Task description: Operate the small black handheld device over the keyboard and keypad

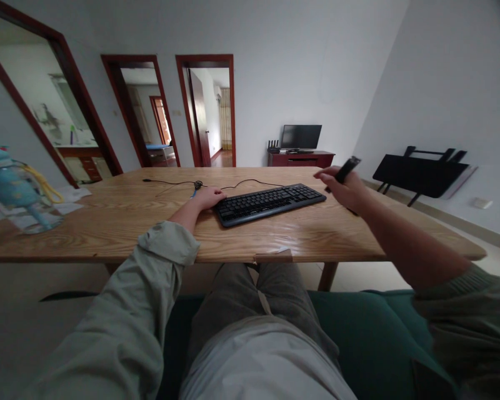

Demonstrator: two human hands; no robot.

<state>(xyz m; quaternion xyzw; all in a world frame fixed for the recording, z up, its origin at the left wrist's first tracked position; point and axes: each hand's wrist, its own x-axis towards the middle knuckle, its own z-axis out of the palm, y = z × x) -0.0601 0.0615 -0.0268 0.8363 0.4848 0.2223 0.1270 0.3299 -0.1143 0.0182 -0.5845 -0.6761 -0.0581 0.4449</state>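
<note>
A black keyboard (pixel 270 203) lies on the wooden table in front of me, slightly slanted, its right end farther from me. My left hand (pixel 208 198) is closed at the keyboard's left end, fingertips on its far left corner. A small blue bit shows beside that wrist; I cannot tell what it is. Past the keyboard's right end, my right hand (pixel 345 186) is raised above the table, closed around a short black stick-like tool (pixel 348 169). The tool's upper end points up and right; its exact kind is unclear. A dark thing lies under this hand, mostly hidden.
A thin black cable (pixel 170 181) with a bundled knot runs behind the keyboard on the table (pixel 150 244). At the left stand a blue bottle (pixel 8 183) with a yellow strap and some papers (pixel 70 200). Brown tape (pixel 274 256) covers part of the front edge.
</note>
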